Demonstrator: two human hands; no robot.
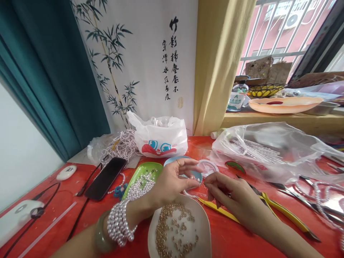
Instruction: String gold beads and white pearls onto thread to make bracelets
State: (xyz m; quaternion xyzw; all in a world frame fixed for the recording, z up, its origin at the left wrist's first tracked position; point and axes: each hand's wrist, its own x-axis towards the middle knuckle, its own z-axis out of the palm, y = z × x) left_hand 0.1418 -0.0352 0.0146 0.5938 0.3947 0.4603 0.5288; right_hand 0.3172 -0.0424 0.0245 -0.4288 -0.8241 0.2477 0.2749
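My left hand is above the plate, thumb and fingers curled around a few pearl beads. A short length of pearl string hangs below it. Several pearl strands and a green bangle circle my left wrist. Close by on the right, my right hand has its thumb and forefinger pinched together; whatever is between them is too small to make out. Beneath lies a pale plate with small gold beads. A green tray of pearl beads sits behind my left forearm.
On the red table are a phone, cables and a white box at left. Yellow-handled pliers and loose pearl strands lie right. Plastic bags stand behind, near a blue dish and a clear lid.
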